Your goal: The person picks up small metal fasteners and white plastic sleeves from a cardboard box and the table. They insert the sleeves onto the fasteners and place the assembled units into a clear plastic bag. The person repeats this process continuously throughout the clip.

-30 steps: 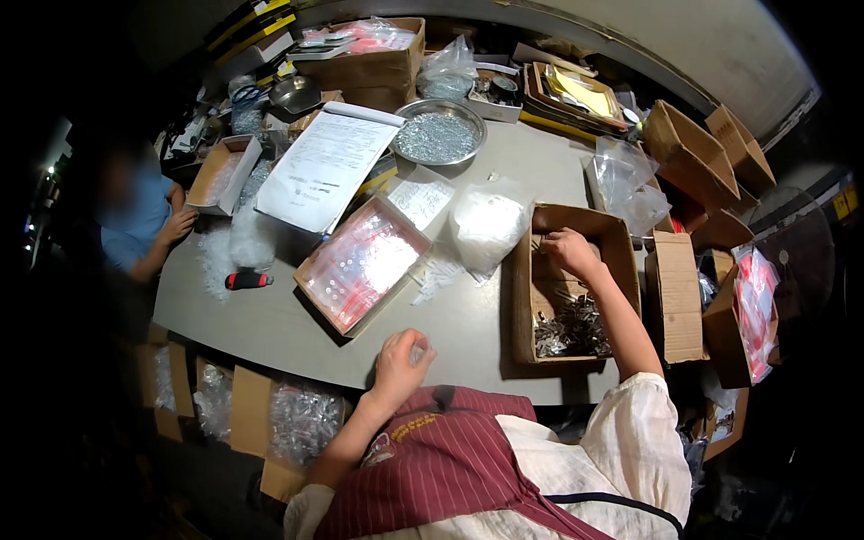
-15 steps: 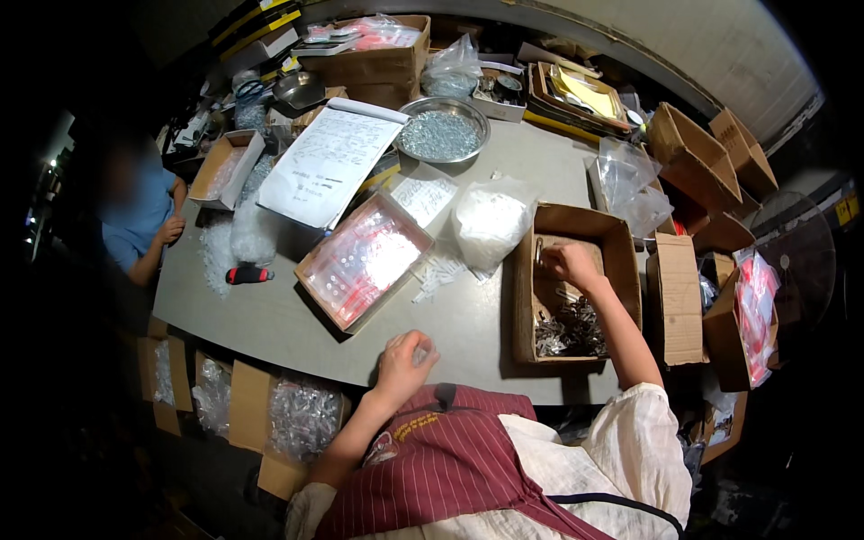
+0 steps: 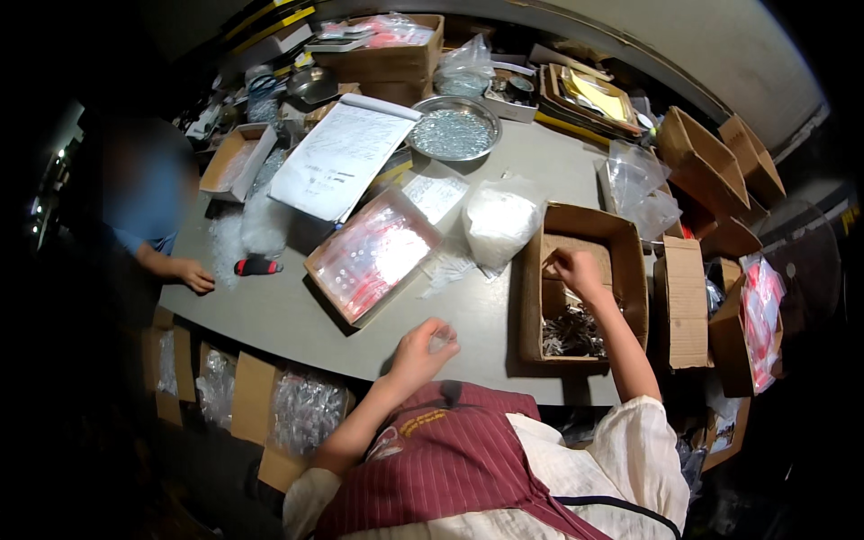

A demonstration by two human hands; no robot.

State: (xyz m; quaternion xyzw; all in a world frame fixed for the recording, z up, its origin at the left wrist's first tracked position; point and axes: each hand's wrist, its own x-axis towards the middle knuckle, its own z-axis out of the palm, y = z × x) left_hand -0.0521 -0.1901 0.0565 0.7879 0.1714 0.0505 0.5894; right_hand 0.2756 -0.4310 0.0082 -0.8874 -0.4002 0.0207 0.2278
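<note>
My left hand (image 3: 419, 351) is closed around a small clear plastic bag (image 3: 442, 339) near the table's front edge. Inside an open cardboard box (image 3: 531, 315) to the right, my right hand (image 3: 579, 273) has its fingertips pinched together over the box's left part. A small metal piece seems to be between them, though it is blurred. Dark metal pieces (image 3: 572, 335) lie heaped in the near part of that box. Left of it stand a white plastic bag (image 3: 498, 223) and a shallow box of clear, red-marked small bags (image 3: 378, 256).
A steel bowl of shiny small parts (image 3: 454, 133) and a clipboard of written sheets (image 3: 344, 162) sit farther back. A red-and-black tool (image 3: 258, 266) lies left, near a co-worker's hand (image 3: 192, 274). Open cartons (image 3: 697, 157) crowd the right; bag-filled boxes (image 3: 306, 409) stand below the front edge.
My left hand has moved slightly up and right with the clear bag. My right hand stays over the box, fingers pinched. The co-worker's hand has come down onto the table edge.
</note>
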